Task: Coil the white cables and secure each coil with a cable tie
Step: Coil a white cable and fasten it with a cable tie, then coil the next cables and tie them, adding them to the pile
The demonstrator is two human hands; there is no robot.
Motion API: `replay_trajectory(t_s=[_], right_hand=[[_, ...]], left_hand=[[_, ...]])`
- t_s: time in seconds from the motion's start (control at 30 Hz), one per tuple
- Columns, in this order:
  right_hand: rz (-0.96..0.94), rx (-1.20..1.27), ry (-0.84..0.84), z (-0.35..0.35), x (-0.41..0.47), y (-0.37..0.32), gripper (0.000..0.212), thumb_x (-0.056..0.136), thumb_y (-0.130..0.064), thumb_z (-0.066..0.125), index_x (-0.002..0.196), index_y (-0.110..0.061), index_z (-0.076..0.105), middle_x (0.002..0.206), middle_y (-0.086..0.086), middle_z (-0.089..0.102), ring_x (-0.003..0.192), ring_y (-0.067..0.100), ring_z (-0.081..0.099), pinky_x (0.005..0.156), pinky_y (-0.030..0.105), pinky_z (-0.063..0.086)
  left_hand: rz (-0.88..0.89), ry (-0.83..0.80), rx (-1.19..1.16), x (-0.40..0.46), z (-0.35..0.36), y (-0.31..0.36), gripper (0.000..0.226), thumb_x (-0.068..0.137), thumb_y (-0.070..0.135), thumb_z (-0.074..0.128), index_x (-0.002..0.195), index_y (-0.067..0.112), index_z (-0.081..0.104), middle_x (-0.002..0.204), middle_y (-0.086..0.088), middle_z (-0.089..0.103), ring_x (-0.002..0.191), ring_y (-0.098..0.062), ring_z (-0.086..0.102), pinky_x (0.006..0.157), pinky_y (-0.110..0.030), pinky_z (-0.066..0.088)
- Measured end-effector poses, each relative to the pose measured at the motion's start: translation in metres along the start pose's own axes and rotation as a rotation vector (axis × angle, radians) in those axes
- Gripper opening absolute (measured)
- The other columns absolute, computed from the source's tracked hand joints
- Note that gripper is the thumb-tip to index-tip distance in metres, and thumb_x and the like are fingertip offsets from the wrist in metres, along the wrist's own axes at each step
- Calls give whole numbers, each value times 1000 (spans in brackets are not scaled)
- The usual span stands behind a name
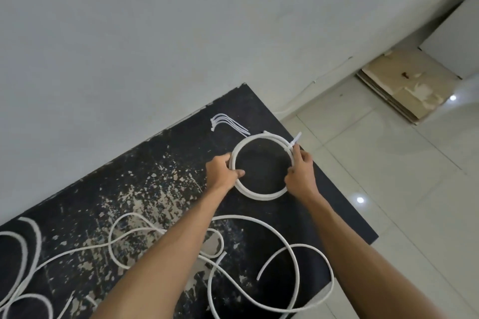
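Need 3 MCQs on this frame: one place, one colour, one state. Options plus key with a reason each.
1. Where do the spare cable ties lie?
A. on the floor tiles
B. on the tabletop beyond the coil
C. inside the coil

2. What colour is the tabletop?
A. black, worn
B. white
C. green

3. How is the coiled cable held?
A. by no hand
B. by the left hand only
C. by both hands

Key: B, ties lie at the table's far edge past the coil; A, dark surface with scuffed patches; C, left hand grips one side, right hand the other, by the fitted tie.
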State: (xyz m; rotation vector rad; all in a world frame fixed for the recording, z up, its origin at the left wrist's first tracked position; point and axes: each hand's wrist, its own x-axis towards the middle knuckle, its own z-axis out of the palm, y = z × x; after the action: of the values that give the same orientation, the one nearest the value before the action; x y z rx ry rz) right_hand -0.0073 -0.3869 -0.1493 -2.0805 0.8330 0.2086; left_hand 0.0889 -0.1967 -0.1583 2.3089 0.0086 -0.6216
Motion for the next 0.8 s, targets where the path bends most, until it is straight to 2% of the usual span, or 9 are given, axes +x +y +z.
replay_trajectory(t_s=[0.07, 0.13, 0.2, 0.27, 0.4, 0.5, 0.6, 0.73, 0.8], right_hand=[[-13, -137, -32, 8, 0, 9, 89, 90, 5, 61, 163, -16, 13, 159, 10, 23, 140, 30, 35, 111, 40, 44], [-12, -336, -33, 14, -1, 17, 95, 86, -2, 67, 162, -14, 11, 160, 11, 25, 147, 30, 25, 118, 43, 33], [2, -408, -42, 18, -3, 23, 97, 85, -7, 66, 162, -15, 8, 162, 10, 24, 151, 30, 17, 122, 46, 24], [8, -393, -59, 19, -4, 25, 96, 87, -7, 64, 163, -16, 6, 163, 8, 22, 152, 29, 15, 124, 47, 23], [1, -361, -64, 14, -5, 17, 89, 90, -10, 65, 163, -17, 12, 168, 6, 17, 154, 29, 16, 125, 47, 22], [-71, -368, -18, 17, -15, 2, 84, 91, -13, 66, 161, -18, 20, 168, 7, 19, 154, 30, 18, 125, 48, 20], [-154, -346, -10, 25, -29, -16, 79, 91, -13, 64, 160, -20, 27, 167, 4, 23, 153, 29, 21, 123, 47, 23], [-234, -333, -80, 43, -55, -40, 73, 93, -9, 60, 159, -22, 32, 163, 6, 31, 148, 31, 30, 120, 48, 27], [-281, -351, -95, 55, -70, -50, 69, 93, -8, 58, 157, -20, 36, 160, 6, 37, 144, 32, 35, 115, 50, 32]], left_hand=[[40, 1, 72, 3, 4, -3, 25, 71, 18, 91, 87, 12, 73, 78, -3, 72, 66, -9, 58, 59, -13, 39], [94, 14, 258, 3, 9, -4, 25, 78, 27, 87, 84, 13, 68, 78, 2, 63, 75, -19, 61, 67, -25, 42], [142, 3, 487, 3, 12, -3, 34, 83, 38, 81, 98, 10, 69, 97, -4, 61, 92, -28, 64, 77, -37, 48], [140, -35, 578, 4, 10, -1, 43, 86, 43, 78, 110, 9, 68, 114, -10, 58, 99, -33, 65, 83, -40, 50], [112, -172, 440, 4, -5, -10, 57, 94, 50, 67, 136, 13, 60, 134, -12, 49, 115, -35, 61, 96, -41, 48], [128, -178, 343, -10, -25, -22, 69, 96, 57, 58, 151, 17, 46, 145, -6, 45, 129, -28, 53, 103, -40, 43], [153, -141, 328, -27, -47, -37, 61, 97, 55, 59, 147, 21, 52, 141, -4, 49, 125, -24, 55, 101, -38, 44], [146, -78, 287, -60, -87, -69, 37, 97, 39, 66, 132, 25, 65, 132, -1, 56, 97, -16, 61, 89, -33, 50], [124, -42, 272, -81, -107, -93, 31, 97, 33, 67, 128, 27, 67, 130, 1, 59, 95, -13, 59, 85, -29, 48]])
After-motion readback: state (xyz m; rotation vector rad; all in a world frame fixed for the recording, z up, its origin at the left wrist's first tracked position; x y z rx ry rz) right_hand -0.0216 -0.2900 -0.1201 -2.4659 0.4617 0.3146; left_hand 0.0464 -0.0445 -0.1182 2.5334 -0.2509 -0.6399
